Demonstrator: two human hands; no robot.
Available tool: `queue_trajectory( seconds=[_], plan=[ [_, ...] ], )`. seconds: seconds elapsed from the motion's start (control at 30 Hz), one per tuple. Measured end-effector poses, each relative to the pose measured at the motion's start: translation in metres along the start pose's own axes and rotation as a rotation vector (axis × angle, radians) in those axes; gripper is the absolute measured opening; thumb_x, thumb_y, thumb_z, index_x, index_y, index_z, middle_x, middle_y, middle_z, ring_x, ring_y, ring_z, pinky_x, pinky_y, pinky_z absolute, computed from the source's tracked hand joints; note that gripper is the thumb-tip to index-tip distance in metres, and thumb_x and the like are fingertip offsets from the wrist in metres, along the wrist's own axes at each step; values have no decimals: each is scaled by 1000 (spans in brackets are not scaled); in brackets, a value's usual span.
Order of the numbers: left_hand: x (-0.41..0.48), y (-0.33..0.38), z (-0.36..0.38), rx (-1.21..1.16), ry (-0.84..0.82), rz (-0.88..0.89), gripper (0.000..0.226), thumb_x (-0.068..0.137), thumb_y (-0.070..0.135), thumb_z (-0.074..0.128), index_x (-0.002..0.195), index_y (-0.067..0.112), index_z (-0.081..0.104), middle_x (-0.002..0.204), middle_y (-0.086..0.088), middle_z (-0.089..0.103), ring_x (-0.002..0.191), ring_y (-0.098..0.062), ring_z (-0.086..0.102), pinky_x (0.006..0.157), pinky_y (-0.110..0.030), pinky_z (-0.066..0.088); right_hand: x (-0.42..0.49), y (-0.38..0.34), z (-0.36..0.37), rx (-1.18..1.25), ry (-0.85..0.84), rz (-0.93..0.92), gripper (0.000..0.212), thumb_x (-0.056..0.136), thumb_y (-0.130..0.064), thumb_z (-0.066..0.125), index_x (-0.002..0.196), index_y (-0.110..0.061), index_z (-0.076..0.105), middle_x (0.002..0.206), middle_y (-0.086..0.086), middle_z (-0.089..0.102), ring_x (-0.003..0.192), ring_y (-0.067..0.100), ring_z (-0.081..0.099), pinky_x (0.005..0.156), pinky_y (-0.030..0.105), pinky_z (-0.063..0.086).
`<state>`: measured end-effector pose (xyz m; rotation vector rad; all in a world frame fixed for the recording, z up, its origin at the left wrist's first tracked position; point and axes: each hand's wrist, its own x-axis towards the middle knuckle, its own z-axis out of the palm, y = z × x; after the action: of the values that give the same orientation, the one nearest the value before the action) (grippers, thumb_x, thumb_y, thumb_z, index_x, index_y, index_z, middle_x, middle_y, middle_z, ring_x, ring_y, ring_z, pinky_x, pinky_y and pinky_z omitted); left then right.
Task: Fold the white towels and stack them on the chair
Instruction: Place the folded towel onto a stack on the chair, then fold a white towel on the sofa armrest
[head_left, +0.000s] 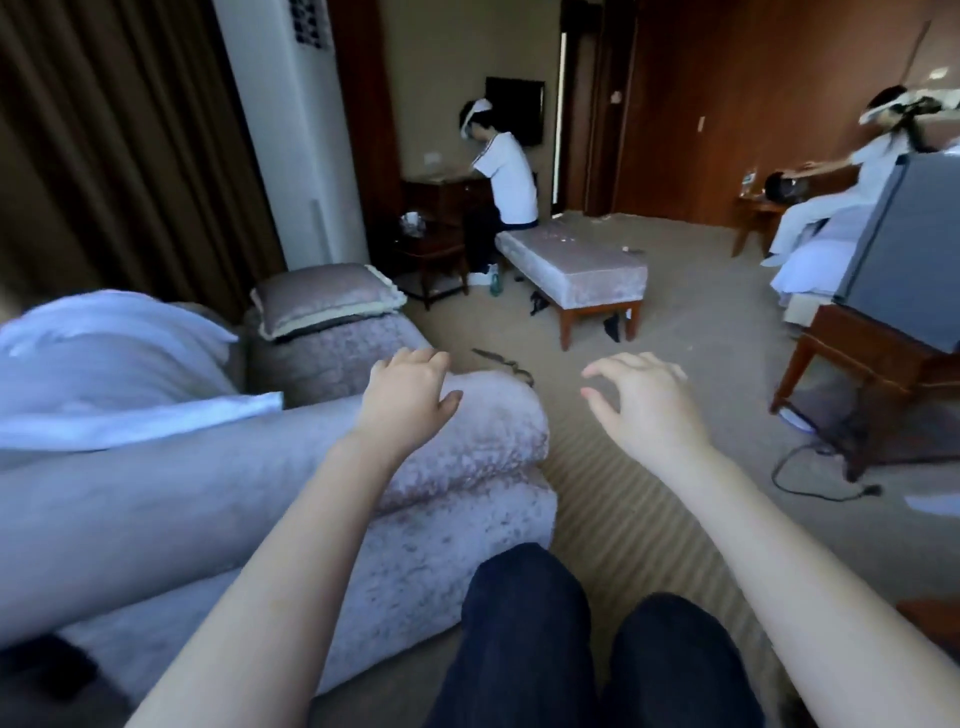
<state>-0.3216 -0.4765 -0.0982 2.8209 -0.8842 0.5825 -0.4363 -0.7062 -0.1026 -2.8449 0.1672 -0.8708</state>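
Both hands empty. My left hand (410, 392) was over the armchair's padded arm (478, 431), fingers relaxed; contact not determinable. My right hand (644, 400) was above the striped carpet (623, 514), fingers loosely spread. The white towels (114, 358) lay bunched on the armchair seat, behind that arm and left of my left hand. A cushion (327, 299) sat on the upholstery beyond. Brown curtain (104, 145) far left. An upholstered bench (576, 270) stood mid-room; a wooden stand (872, 374) carried a grey box (904, 260) at right, black cable (805, 470) on the floor beside it.
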Motion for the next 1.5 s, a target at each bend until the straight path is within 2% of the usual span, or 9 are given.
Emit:
queue_trajectory(
  seconds=[0.23,0.47,0.63,0.77,0.9,1.07,1.27,1.37,1.5],
  plan=[
    [-54,-82,-11,132,-9,-228,39,96,39,53,128,18,53,122,-2,56,116,-25,47,90,-38,39,34,-74,52,106,-101,-212,27,98,-33,51,120,-23,62,123,-5,61,116,20,51,101,37,32],
    [-98,-143,-14,141,-5,-420,38,94,33,58,128,16,57,129,-3,58,120,-27,48,93,-39,39,64,-140,99,193,-196,-415,29,99,-34,50,124,-24,59,126,-6,60,120,19,49,101,34,31],
    [-127,-177,-8,144,22,-527,31,91,23,62,119,10,62,120,-7,62,108,-31,56,82,-41,42,79,-185,141,301,-220,-523,24,96,-27,56,117,-20,65,117,-3,65,112,22,54,97,36,34],
    [-139,-206,1,183,96,-580,30,79,11,71,109,5,65,106,-13,66,90,-37,63,68,-41,45,91,-224,179,413,-175,-565,20,86,-16,65,106,-15,69,103,1,68,97,27,61,85,41,44],
    [-134,-241,1,201,183,-649,35,82,19,60,112,3,64,108,-15,66,95,-39,62,73,-44,50,109,-261,209,501,-156,-582,22,78,-13,68,101,-12,68,100,3,67,90,29,62,79,40,48],
    [-115,-278,4,207,221,-651,44,78,35,52,112,11,65,111,-6,64,104,-32,56,82,-44,46,139,-300,228,475,-186,-654,34,74,-33,62,102,-16,68,101,-1,67,93,27,61,81,41,45],
    [-118,-290,12,133,318,-629,35,83,34,48,101,12,68,100,0,66,103,-26,54,84,-38,43,161,-340,250,448,-404,-779,32,91,-35,59,120,-21,63,113,-2,65,109,21,53,96,34,32],
    [-120,-292,12,127,338,-630,36,83,33,47,101,11,68,100,-1,67,103,-26,54,86,-38,44,160,-340,255,519,-437,-779,24,95,-25,54,113,-18,68,103,3,65,103,23,54,92,34,34],
    [-119,-293,13,157,363,-604,37,80,26,49,107,8,66,107,-5,66,109,-26,52,95,-37,41,156,-336,252,570,-288,-784,26,91,-26,49,90,-12,71,83,2,64,86,26,57,81,37,39]
  ],
)
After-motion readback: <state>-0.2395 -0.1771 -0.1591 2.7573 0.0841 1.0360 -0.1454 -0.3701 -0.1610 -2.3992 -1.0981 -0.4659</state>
